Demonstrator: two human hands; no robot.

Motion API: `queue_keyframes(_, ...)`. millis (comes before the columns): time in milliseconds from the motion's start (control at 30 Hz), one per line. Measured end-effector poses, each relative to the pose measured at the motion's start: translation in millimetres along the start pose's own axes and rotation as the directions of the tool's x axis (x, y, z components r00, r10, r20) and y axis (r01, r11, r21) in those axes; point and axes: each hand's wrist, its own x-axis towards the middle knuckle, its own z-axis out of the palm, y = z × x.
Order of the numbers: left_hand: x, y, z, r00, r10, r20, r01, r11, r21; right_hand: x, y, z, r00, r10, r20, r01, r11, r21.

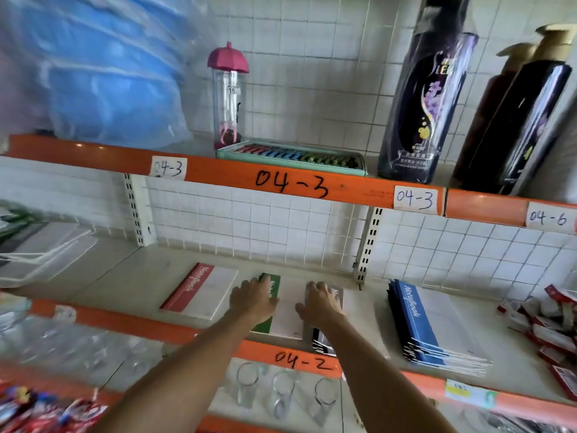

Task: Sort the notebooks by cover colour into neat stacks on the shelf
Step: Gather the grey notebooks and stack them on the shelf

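On the shelf (131,276) marked 04-2 lie four groups of notebooks. A red notebook (199,290) sits at the left. A green notebook (274,284) lies in the middle with my left hand (253,300) pressed flat on its spine side. To its right is a black notebook (321,339), and my right hand (320,303) rests flat on it, hiding most of the cover. A thick stack of blue notebooks (434,326) lies further right, its edges fanned out unevenly. Neither hand grips anything; the fingers are spread.
Red packets (552,323) crowd the shelf's right end; white trays (40,254) sit at its left. The 04-3 shelf above holds a pink-capped bottle (229,98), a box of coloured sticks (293,156) and dark bottles (424,95). Drinking glasses (282,395) stand on the shelf below.
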Motion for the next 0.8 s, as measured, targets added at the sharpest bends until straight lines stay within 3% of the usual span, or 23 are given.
queue_keyframes(100,-6,-51,-17,0.999,0.015,0.039,-0.012,0.996,-0.089,-1,-46,16,0.997,-0.080,0.011,0.079,0.997,0.008)
queue_keyframes(300,-22,-148,-52,0.999,-0.036,-0.021,0.034,0.996,-0.088,2,-134,43,0.986,-0.168,0.009,0.168,0.986,0.017)
queue_keyframes(800,-69,-400,-104,0.976,-0.218,-0.002,0.217,0.971,0.097,-5,-390,137,0.956,-0.289,0.040,0.283,0.952,0.112)
